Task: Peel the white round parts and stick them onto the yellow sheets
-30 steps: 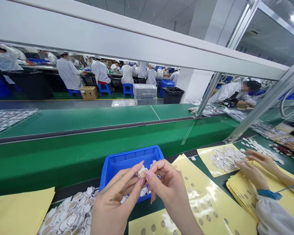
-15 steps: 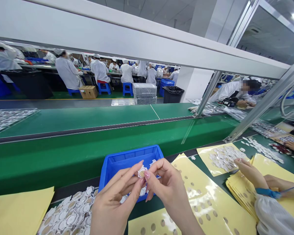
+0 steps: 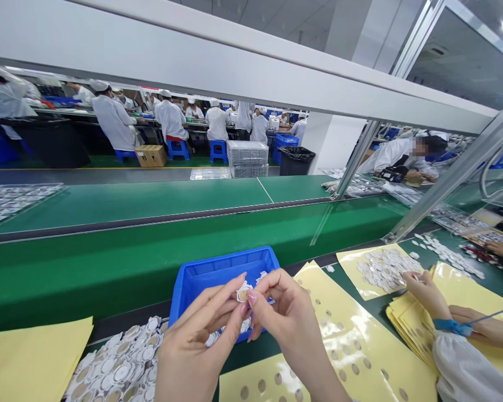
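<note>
A small white piece with a round tan centre (image 3: 243,291) is pinched between my two hands above a blue bin (image 3: 226,262). My left hand (image 3: 207,329) grips its left side, fingers pointing up and right. On its lower right edge the thumb and forefinger of my right hand (image 3: 283,312) are closed. Several similar white pieces lie in the bin, partly hidden by my hands. To the left is a heap of the same pieces (image 3: 119,365). Under my right wrist lie yellow sheets with round grey spots (image 3: 352,352).
Plain yellow sheets (image 3: 33,357) lie at the left. On the right, a co-worker's hand (image 3: 427,293) with a blue wristband reaches near a stack of yellow sheets (image 3: 414,329) and a pile of white discs (image 3: 385,268). A metal post (image 3: 354,162) stands beyond the bench.
My hands and the piece stay almost where they were. The co-worker's hand on the right has drawn back slightly from the disc pile, its fingers now closed.
</note>
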The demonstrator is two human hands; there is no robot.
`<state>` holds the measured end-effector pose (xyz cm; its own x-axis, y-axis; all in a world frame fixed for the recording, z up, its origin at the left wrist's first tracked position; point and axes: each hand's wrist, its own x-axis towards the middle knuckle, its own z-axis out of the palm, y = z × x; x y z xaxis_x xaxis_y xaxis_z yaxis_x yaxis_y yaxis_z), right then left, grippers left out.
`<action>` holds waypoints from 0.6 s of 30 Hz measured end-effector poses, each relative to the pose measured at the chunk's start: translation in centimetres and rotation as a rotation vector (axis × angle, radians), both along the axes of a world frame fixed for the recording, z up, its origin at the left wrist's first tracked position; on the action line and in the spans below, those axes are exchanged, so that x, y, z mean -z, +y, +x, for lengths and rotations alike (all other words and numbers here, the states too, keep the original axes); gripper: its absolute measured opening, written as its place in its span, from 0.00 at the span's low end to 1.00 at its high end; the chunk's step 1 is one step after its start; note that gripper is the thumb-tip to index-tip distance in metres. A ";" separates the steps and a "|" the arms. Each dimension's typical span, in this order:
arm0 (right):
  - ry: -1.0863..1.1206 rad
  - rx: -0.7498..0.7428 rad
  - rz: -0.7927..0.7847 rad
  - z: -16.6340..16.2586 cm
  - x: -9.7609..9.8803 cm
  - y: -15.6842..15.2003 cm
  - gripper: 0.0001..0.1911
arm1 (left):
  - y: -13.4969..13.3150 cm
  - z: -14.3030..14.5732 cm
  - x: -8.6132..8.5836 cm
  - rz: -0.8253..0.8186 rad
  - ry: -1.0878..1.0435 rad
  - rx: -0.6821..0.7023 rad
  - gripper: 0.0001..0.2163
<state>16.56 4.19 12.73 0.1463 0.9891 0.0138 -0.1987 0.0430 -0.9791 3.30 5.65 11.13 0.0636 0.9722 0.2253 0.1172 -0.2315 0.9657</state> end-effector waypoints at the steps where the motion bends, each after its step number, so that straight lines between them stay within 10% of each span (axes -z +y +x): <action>1: -0.003 -0.001 0.003 0.0 0.0 0.0 0.22 | 0.0 0.0 0.0 -0.002 -0.002 0.000 0.14; 18: -0.019 -0.026 0.024 0.2 0.8 -0.1 0.17 | -0.7 0.5 -0.8 -0.084 -0.022 -0.049 0.13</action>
